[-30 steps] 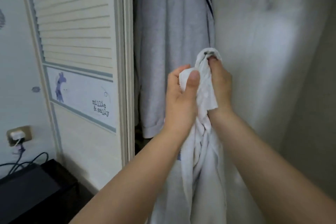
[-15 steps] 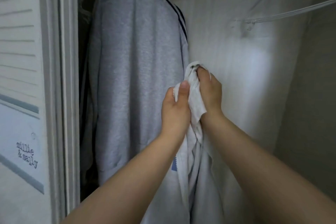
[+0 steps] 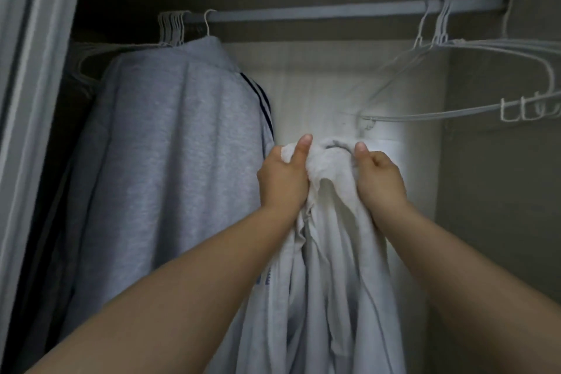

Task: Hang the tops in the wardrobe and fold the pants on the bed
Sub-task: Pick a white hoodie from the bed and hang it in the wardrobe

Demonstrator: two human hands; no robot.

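head view: left hand (image 3: 283, 179) and right hand (image 3: 379, 181) both grip one white top (image 3: 331, 252).

Hung sweatshirt (image 3: 170, 167) left on the rod (image 3: 318, 13), empty hangers (image 3: 461, 76) right, held top (image 3: 331, 252) between, in front.

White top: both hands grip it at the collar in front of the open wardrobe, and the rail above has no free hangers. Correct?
Not quite. The head view shows empty hangers on the rail. The rest stands: left hand and right hand grip the white top at its collar.
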